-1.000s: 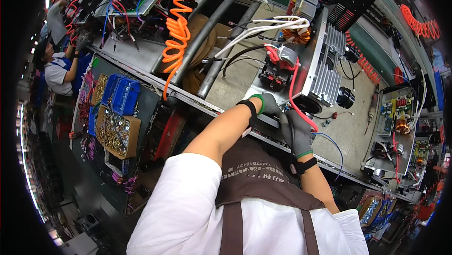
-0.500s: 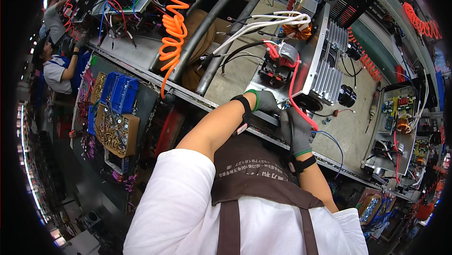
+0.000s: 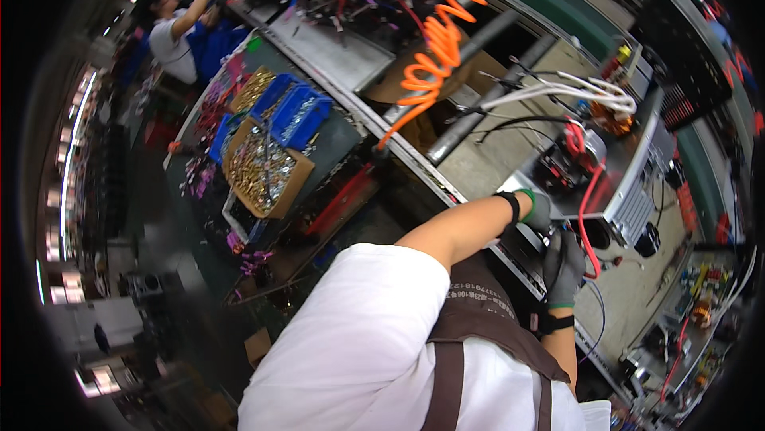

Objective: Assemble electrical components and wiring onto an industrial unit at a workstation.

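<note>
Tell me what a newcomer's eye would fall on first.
The bright orange coiled hose leaps out at upper centre. Left of it sit blue plastic bins and a brown cardboard box of small metal pieces. At right, the grey-gloved left hand and right hand are close together beside a silvery metal unit with a red cable.

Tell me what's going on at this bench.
A person in a white shirt and brown apron is working at the near edge of a wired silver metal assembly. The grey-gloved left hand and grey-gloved right hand are close together there; anything between them is too blurred to identify. A thick red cable curves beside the right hand. Off to the left, a brown cardboard box of small metal parts sits next to blue plastic bins.
</note>
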`<move>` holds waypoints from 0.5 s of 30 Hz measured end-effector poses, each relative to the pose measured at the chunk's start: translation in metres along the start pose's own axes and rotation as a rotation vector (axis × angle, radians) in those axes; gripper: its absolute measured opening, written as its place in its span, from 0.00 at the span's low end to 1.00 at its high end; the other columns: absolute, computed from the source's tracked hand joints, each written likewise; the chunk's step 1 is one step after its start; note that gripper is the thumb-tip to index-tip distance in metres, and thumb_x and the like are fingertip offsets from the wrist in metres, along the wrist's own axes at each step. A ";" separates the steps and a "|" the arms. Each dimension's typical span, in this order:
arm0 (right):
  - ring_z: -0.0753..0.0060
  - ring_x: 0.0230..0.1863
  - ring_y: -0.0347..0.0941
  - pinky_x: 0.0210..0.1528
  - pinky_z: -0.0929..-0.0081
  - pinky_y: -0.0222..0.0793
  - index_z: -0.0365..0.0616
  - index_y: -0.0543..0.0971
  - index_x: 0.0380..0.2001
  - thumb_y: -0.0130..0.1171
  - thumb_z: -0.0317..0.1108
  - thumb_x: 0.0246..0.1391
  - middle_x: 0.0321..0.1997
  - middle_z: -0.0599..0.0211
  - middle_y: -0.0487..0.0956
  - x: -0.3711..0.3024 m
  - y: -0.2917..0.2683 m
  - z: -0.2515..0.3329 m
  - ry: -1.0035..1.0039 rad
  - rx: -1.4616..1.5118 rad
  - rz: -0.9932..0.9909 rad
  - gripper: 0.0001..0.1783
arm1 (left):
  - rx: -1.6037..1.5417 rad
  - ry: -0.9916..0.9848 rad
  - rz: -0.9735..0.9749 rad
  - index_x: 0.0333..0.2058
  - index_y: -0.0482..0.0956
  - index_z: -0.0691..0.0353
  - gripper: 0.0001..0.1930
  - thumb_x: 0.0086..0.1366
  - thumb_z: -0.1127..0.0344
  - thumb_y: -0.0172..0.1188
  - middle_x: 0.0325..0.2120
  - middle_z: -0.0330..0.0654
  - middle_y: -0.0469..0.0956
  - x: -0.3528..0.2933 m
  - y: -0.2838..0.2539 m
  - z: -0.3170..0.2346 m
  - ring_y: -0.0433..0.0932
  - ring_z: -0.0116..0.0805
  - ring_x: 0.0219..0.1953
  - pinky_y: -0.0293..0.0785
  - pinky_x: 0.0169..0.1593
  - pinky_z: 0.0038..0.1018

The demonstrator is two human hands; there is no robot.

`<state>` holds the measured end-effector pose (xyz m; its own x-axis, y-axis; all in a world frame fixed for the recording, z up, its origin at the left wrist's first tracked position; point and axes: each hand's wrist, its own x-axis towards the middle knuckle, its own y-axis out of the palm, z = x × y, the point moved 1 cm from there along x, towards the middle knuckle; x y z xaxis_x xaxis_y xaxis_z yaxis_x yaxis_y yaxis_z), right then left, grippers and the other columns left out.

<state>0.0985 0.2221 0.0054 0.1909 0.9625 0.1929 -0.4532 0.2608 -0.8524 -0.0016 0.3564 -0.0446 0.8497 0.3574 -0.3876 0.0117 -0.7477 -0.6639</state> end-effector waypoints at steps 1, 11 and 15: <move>0.52 0.30 0.74 0.33 0.65 0.68 0.39 0.77 0.35 0.53 0.34 0.55 0.29 0.49 0.77 0.000 0.001 0.000 -0.028 0.041 -0.008 0.10 | 0.000 -0.060 -0.074 0.30 0.82 0.66 0.26 0.50 0.43 0.60 0.31 0.53 0.80 -0.010 -0.005 -0.007 0.79 0.50 0.32 0.74 0.39 0.38; 0.56 0.28 0.71 0.32 0.66 0.66 0.36 0.76 0.33 0.50 0.36 0.58 0.27 0.52 0.76 -0.001 0.004 0.003 -0.037 0.083 -0.032 0.12 | -0.161 0.008 -1.316 0.36 0.78 0.59 0.09 0.55 0.69 0.57 0.34 0.45 0.78 -0.258 -0.054 0.001 0.78 0.39 0.37 0.75 0.41 0.30; 0.56 0.27 0.71 0.31 0.66 0.65 0.36 0.75 0.34 0.49 0.36 0.59 0.27 0.52 0.75 0.000 0.007 0.004 -0.049 0.119 0.006 0.13 | -0.148 -0.773 -1.804 0.44 0.77 0.61 0.12 0.61 0.69 0.55 0.37 0.42 0.79 -0.406 -0.039 0.084 0.77 0.30 0.39 0.72 0.43 0.24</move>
<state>0.0915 0.2245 0.0018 0.1468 0.9657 0.2141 -0.5545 0.2596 -0.7907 -0.3911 0.2882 0.0848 -0.5727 0.7220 0.3883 0.5242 0.6867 -0.5036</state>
